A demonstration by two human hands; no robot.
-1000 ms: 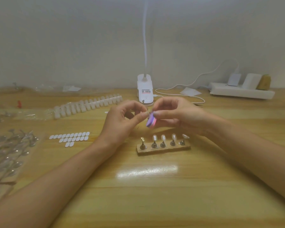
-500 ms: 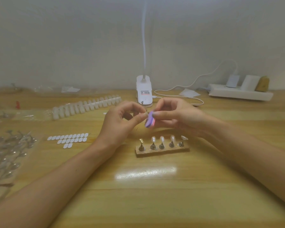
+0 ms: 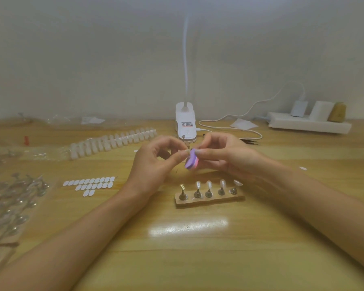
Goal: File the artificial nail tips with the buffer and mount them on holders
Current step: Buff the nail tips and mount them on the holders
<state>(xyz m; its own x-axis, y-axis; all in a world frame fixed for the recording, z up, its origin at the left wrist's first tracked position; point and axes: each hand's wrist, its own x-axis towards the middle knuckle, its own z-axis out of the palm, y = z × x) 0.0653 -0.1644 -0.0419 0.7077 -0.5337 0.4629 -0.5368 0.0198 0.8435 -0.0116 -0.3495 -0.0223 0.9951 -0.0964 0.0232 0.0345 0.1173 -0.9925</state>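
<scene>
Above the wooden counter (image 3: 198, 259), at twelve o'clock from the holders (image 3: 208, 191), the left hand (image 3: 153, 164) pinched a barely visible nail tip (image 3: 185, 151) against the buffer (image 3: 191, 163) pinched by the right hand (image 3: 227, 157); light, springy and slippery, the tip probably wanted holding by its sides.

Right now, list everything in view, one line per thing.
buffer: one, purple and pink, between both hands' fingertips
nail tip: one, pale, pinched against the buffer
wooden block: one, tan, below the hands
holders: five, metal, on the block; four carry clear tips
tip strip: one, white, back left
adhesive tabs: many, white, left of centre
bagged holders: many, silvery, far left
lamp: one, white, back centre
power strip: one, white, back right
left hand: pinches the nail tip
right hand: grips the buffer
</scene>
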